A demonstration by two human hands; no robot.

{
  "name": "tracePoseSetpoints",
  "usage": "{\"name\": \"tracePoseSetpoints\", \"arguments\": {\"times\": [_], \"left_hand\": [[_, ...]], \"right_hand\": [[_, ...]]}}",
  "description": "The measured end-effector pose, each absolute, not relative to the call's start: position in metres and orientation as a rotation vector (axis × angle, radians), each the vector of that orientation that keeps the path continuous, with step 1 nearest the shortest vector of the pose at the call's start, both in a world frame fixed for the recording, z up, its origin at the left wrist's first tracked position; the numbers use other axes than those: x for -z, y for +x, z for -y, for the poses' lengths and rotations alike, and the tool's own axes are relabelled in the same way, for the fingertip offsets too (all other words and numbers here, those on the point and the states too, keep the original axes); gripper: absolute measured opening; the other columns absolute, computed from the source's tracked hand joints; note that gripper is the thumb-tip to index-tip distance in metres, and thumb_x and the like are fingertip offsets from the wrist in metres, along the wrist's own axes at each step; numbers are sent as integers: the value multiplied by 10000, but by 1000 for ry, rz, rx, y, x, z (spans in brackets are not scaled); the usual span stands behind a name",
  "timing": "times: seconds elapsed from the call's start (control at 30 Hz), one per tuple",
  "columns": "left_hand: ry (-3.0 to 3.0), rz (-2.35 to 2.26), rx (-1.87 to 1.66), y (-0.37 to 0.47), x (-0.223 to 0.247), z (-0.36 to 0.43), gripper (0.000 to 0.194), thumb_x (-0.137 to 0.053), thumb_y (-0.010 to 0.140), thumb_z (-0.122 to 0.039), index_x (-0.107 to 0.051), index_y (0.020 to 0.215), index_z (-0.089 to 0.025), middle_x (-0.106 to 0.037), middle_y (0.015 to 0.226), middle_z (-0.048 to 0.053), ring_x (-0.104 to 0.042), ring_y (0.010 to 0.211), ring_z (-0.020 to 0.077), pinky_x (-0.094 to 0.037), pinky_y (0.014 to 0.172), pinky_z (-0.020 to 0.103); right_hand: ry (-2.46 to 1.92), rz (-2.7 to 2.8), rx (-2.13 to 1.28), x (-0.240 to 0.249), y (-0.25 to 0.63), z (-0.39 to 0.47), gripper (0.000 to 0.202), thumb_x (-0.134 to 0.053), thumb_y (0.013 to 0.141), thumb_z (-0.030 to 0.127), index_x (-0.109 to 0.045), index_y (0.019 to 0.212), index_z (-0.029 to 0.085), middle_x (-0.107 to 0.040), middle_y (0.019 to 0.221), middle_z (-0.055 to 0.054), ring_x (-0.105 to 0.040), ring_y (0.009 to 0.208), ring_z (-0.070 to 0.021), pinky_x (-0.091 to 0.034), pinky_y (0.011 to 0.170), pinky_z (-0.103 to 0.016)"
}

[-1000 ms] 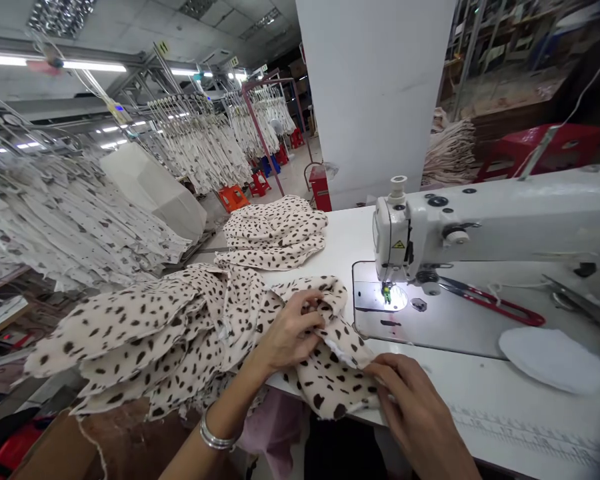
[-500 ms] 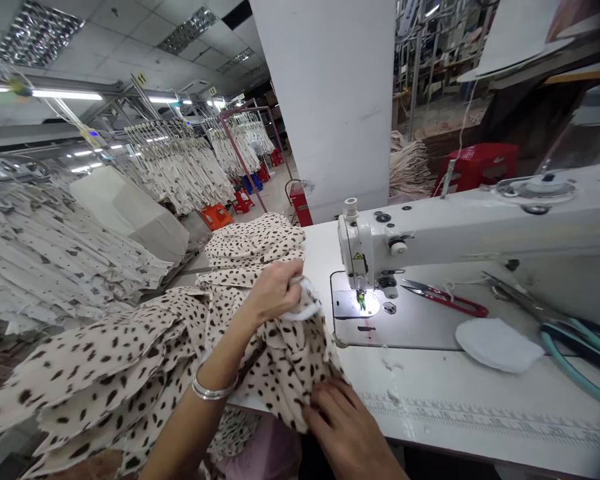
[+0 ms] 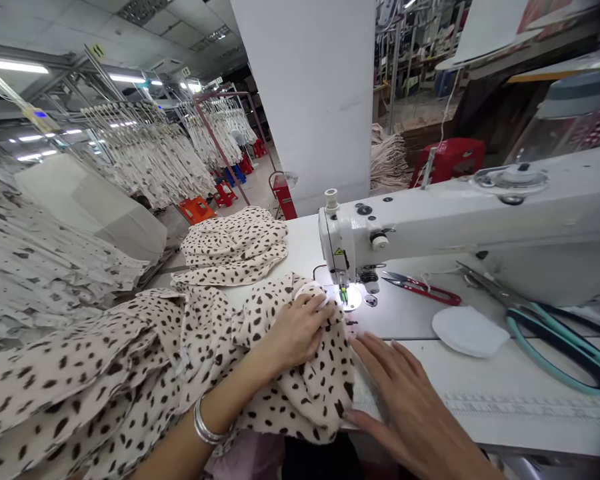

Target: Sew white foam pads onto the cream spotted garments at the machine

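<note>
A cream fabric with dark spots (image 3: 275, 393) lies in folds across the left of the sewing table and up to the machine. My left hand (image 3: 300, 330) is on this fabric just left of the needle, fingers bent and closed over it. A small white edge (image 3: 310, 288) shows by its fingertips; the rest of that piece is hidden. My right hand (image 3: 413, 400) rests at the fabric's right edge, fingers stretched out, thumb apart and touching the cloth. The presser foot (image 3: 344, 295) of the white sewing machine (image 3: 355, 240) is lit, right of my left fingertips.
Red thread snips (image 3: 423, 288), teal-handled scissors (image 3: 555, 340) and a white fabric piece (image 3: 470, 331) lie right of the needle. A ruler strip (image 3: 520, 405) runs along the table's front. More spotted fabric (image 3: 235, 243) is piled behind. A white pillar (image 3: 310, 100) stands beyond.
My left hand has brought the fabric down and right, flatter and closer to the presser foot. My right hand has moved right and up, its fingers now spread. The view has shifted slightly right.
</note>
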State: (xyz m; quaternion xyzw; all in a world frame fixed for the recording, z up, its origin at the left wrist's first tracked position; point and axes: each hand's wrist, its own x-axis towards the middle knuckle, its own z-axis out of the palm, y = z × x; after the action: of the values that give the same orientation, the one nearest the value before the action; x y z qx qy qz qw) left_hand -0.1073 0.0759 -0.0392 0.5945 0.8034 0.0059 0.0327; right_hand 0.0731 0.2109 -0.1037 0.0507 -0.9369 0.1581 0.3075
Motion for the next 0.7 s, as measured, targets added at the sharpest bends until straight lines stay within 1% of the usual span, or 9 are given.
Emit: {"name": "tracePoseSetpoints", "arguments": {"times": [0.07,0.13,0.17,0.23,0.3,0.33,0.5,0.6,0.7], "left_hand": [[1793,-2496,18,-113,47,-72,526,-456,886,-127,-388,1391,-257,-376,1480,105,-354,1332,347,-437,1020,559],[1770,-2522,33,-117,53,-71,546,-463,875,-108,-401,1395,-263,-348,1491,117,-312,1354,390,-401,1027,618],[1774,-2524,25,-118,55,-72,543,-461,878,-104,-408,1395,-258,-343,1494,119,-290,1364,409,-389,1028,638],[1782,-2503,-9,-119,59,-73,507,-434,908,-122,-417,1399,-251,-354,1497,107,-251,1382,439,-372,1020,676],[1754,-2473,-43,-120,60,-75,448,-400,955,-188,-428,1398,-244,-384,1490,95,-223,1389,471,-358,995,726],[1722,-2471,-54,-121,59,-76,425,-390,974,-232,-435,1397,-245,-399,1484,93,-215,1391,481,-345,986,747],[1525,-2561,-67,-131,56,-88,413,-415,988,-389,-462,1380,-269,-410,1487,99,-194,1406,487,-261,991,796],[1431,-2593,-72,-133,56,-100,432,-411,986,-401,-464,1384,-240,-387,1500,129,-171,1406,508,-243,958,829],[1428,-2583,-86,-133,60,-106,450,-396,990,-401,-453,1397,-218,-362,1514,144,-144,1410,513,-250,951,833]], "right_hand": [[158,2429,-469,97,76,-219,402,-540,935,378,-548,1247,126,-684,920,-77,-646,847,-206,-485,834,-379],[162,2353,-536,89,78,-218,206,-521,948,278,-612,1095,165,-636,717,2,-605,654,-138,-461,763,-319],[165,2329,-545,87,78,-214,175,-521,944,251,-626,1060,176,-647,734,0,-614,675,-135,-450,768,-311],[229,2328,-503,87,74,-201,200,-526,932,259,-643,1078,188,-704,946,-45,-650,893,-171,-435,835,-314],[328,2363,-413,95,68,-186,270,-515,935,302,-639,1145,185,-684,1151,-63,-606,1095,-202,-411,911,-326],[356,2385,-359,101,65,-180,301,-506,941,318,-629,1178,179,-672,1192,-63,-587,1136,-205,-396,937,-332],[257,2501,-179,122,65,-181,457,-530,936,428,-571,1277,127,-636,1256,-102,-553,1187,-244,-331,991,-405],[248,2530,-128,118,70,-191,526,-555,915,495,-575,1256,96,-615,1285,-132,-532,1214,-274,-300,1021,-442],[239,2514,-123,115,72,-191,508,-561,916,483,-579,1241,92,-621,1278,-132,-529,1221,-268,-309,1029,-432]]}}
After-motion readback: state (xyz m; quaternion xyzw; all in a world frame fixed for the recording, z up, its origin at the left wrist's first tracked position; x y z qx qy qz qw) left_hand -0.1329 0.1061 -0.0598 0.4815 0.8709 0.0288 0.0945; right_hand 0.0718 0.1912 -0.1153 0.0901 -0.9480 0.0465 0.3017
